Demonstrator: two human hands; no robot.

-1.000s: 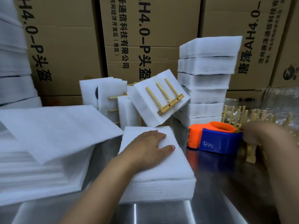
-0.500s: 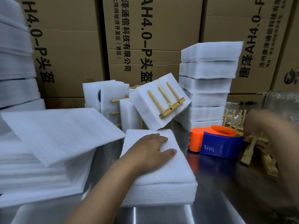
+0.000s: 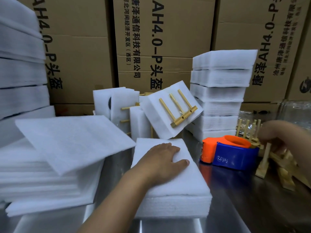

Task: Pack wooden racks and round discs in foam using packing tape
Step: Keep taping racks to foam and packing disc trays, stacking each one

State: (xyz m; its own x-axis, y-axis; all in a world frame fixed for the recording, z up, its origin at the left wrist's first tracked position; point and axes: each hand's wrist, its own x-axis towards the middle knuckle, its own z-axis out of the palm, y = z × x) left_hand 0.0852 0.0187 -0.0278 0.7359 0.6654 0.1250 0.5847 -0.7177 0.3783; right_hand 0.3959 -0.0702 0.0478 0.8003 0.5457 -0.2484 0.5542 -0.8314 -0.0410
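My left hand (image 3: pixel 164 158) lies flat, fingers straight, on top of a folded white foam pack (image 3: pixel 175 195) on the metal table. My right hand (image 3: pixel 281 137), blurred with motion, grips a light wooden rack (image 3: pixel 265 158) at the right, lifted and tilted off the pile of racks (image 3: pixel 247 128) behind it. An orange and blue tape dispenser (image 3: pixel 230 153) stands between the foam pack and the rack. A finished foam pack with a wooden rack taped on it (image 3: pixel 171 110) leans at the back centre.
Loose foam sheets (image 3: pixel 67 143) are stacked at the left. A tall stack of foam packs (image 3: pixel 220 91) rises at the back right, more upright packs (image 3: pixel 116 103) at the back centre. Cardboard boxes (image 3: pixel 165 39) wall off the rear. Clear plastic bags (image 3: pixel 292 113) lie far right.
My right hand has closed on a wooden rack and pulled it up and forward out of the pile. My left hand stays pressed on the foam pack.
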